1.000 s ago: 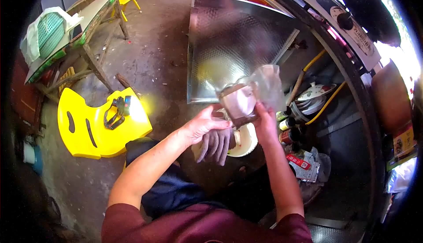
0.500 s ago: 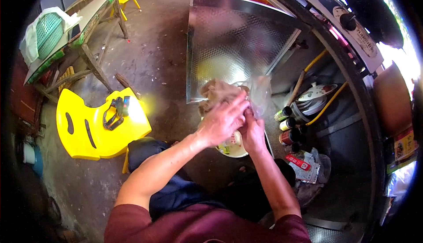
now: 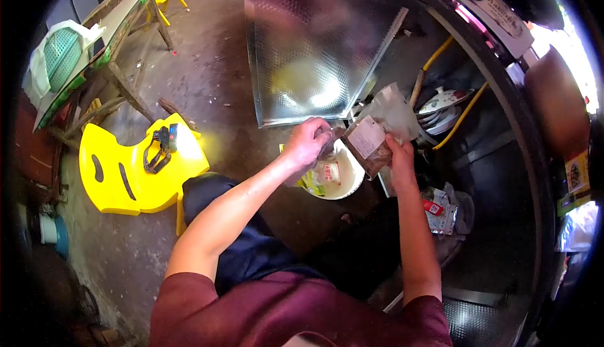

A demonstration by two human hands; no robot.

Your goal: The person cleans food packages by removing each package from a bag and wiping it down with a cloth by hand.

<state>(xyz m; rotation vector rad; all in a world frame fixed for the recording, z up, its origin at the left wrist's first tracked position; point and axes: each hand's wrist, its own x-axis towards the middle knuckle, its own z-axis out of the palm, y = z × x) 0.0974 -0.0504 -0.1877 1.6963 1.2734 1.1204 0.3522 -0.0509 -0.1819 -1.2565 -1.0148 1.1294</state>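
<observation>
A clear plastic bag (image 3: 371, 142) of brown contents, with a pale label on its face, is gripped along its right side by my right hand (image 3: 401, 155). Its loose clear top flares up and to the right. My left hand (image 3: 307, 142) is to the left of the bag with its fingers curled together. Something dark and thin shows at those fingertips, too blurred to name. Below both hands stands a white bucket (image 3: 353, 183) with wrappers (image 3: 313, 184) inside.
A metal panel with a textured surface (image 3: 314, 51) stands ahead. On the left is a yellow plastic chair (image 3: 107, 177) bearing a strapped headlamp (image 3: 162, 149). Dishes (image 3: 443, 111) and a silver packet (image 3: 443, 215) lie on the right, under the dark counter edge (image 3: 497, 57).
My hands have come apart: the right has moved right and up with the bag, the left slightly up and left. The label and the bucket's contents now show more fully. The camera view has shifted.
</observation>
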